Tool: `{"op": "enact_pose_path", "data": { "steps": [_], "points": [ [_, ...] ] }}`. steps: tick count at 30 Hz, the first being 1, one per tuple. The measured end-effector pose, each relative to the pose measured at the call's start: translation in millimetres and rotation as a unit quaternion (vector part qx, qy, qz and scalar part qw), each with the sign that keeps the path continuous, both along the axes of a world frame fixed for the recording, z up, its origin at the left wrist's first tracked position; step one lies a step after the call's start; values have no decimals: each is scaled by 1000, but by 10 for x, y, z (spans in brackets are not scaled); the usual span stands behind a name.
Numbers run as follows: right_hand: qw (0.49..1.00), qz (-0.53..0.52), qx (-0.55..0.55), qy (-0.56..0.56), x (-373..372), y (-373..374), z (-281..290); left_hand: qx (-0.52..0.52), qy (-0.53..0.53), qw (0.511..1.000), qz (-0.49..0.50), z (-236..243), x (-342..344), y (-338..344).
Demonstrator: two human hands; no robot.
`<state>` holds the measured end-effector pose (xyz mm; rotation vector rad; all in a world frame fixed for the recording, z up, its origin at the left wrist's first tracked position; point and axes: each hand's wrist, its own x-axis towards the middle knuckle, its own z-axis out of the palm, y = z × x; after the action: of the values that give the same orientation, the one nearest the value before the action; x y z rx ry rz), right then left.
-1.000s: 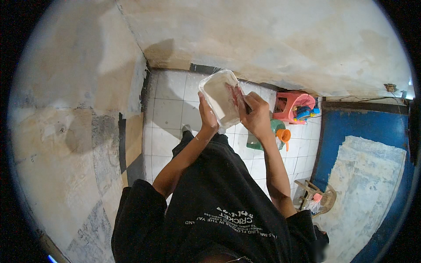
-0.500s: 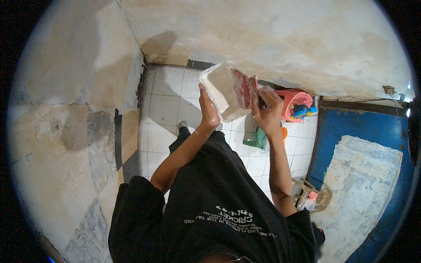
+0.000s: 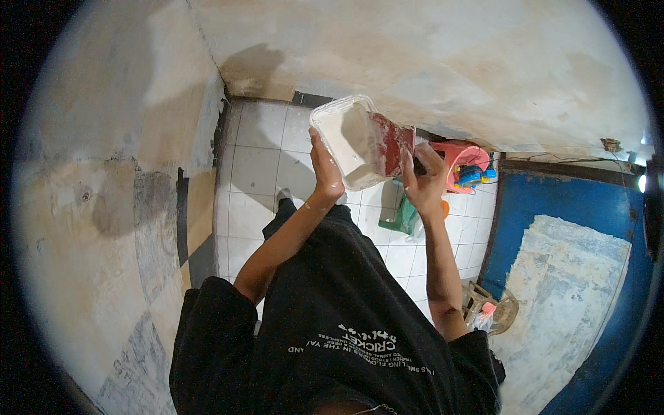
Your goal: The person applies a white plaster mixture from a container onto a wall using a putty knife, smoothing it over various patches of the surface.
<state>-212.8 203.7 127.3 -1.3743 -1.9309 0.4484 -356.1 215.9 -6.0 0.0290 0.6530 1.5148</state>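
Head cam's got the left hand (image 3: 327, 169) gripping a white plastic tub (image 3: 340, 104) around 12 o'clock, right hand (image 3: 425, 176) grasping a red scraper (image 3: 395, 143) at its 3 o'clock side, blade already smeared but, I'd say, plenty of white paste (image 3: 344, 146) left.

Black short-sleeved shirt (image 3: 332, 290); white lettering (image 3: 377, 344); dark trousers (image 3: 278, 221)
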Motion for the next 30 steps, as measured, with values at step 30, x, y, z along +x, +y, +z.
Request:
{"op": "enact_pose_path", "data": {
  "steps": [30],
  "points": [
    [995, -42, -69, -57, -279, 62, -3, 58, -148, 978, -137, 141, -33, -53]
  ]
}}
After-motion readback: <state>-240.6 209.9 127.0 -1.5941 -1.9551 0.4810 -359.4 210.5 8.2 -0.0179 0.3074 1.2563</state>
